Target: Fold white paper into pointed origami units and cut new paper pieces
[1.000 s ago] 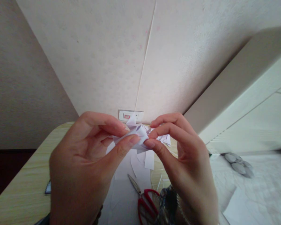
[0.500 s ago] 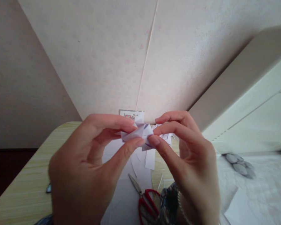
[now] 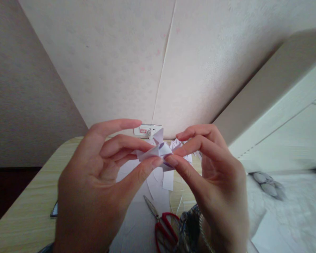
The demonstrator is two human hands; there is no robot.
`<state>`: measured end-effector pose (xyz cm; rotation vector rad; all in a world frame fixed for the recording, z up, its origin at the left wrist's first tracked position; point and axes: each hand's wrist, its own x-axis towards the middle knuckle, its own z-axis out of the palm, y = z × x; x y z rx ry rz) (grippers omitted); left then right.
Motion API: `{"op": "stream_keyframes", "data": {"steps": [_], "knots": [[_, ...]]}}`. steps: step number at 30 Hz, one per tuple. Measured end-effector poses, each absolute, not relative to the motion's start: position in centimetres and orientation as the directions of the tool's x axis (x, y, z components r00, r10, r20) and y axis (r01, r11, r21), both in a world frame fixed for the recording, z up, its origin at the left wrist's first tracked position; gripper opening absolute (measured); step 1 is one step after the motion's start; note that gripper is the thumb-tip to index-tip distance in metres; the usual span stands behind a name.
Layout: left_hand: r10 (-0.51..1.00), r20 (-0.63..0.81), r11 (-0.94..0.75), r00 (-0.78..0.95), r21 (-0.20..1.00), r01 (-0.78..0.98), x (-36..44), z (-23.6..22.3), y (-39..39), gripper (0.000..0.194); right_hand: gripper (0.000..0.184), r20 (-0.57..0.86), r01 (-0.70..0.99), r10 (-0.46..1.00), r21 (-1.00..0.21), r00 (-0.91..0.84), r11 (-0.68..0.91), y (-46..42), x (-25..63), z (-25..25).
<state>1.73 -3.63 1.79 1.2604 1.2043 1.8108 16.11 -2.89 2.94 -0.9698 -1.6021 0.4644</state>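
A small white folded-paper piece (image 3: 155, 151) is held up above the table, pinched from both sides. My left hand (image 3: 94, 182) grips its left part between thumb and a bent finger, the index finger stretched out clear of it. On the other side, my right hand (image 3: 216, 175) pinches the right end between thumb and index finger. One pointed flap stands up from the paper. Below lie white paper sheets (image 3: 140, 211) and red-handled scissors (image 3: 162, 225), blades slightly apart. Behind my right fingers sit more folded white paper pieces (image 3: 176, 143), partly hidden.
The light wooden table (image 3: 28, 196) meets a papered wall with a socket plate (image 3: 143, 130) and a plug. A dark object (image 3: 54, 210) shows at my left wrist. To the right, a pale bed cover (image 3: 300, 211) carries a sheet of paper.
My left index finger has lifted off the paper and straightened, and another left finger now presses it. The upright flap shows more fully. My right hand keeps its pinch.
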Motion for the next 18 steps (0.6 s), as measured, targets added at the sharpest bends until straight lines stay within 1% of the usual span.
{"op": "stream_keyframes", "data": {"steps": [2, 5, 11, 14, 18], "knots": [[0.89, 0.323, -0.357, -0.322, 0.932, -0.052, 1.61, 1.82, -3.35, 0.042, 0.008, 0.625, 0.32, 0.78, -0.734, -0.026, 0.599, -2.84, 16.21, 2.9], [0.914, 0.29, -0.333, -0.284, 0.936, -0.117, 1.64, 1.88, -3.1, 0.044, 0.005, 0.634, 0.289, 0.772, -0.729, -0.058, 0.62, -2.83, 16.25, 2.85], [0.948, 0.26, -0.298, -0.185, 0.928, -0.222, 1.71, 2.24, -2.82, 0.055, 0.013, 0.618, 0.291, 0.786, -0.749, -0.016, 0.596, -2.86, 15.93, 2.81], [0.952, 0.255, -0.283, -0.167, 0.944, -0.17, 1.43, 2.1, -2.81, 0.053, 0.014, 0.599, 0.292, 0.8, -0.761, -0.025, 0.579, -2.76, 15.94, 2.83], [0.952, 0.29, -0.296, -0.097, 0.954, -0.053, 1.09, 1.6, -2.96, 0.047, 0.007, 0.59, 0.253, 0.805, -0.771, -0.06, 0.584, -2.58, 16.13, 2.87]]}}
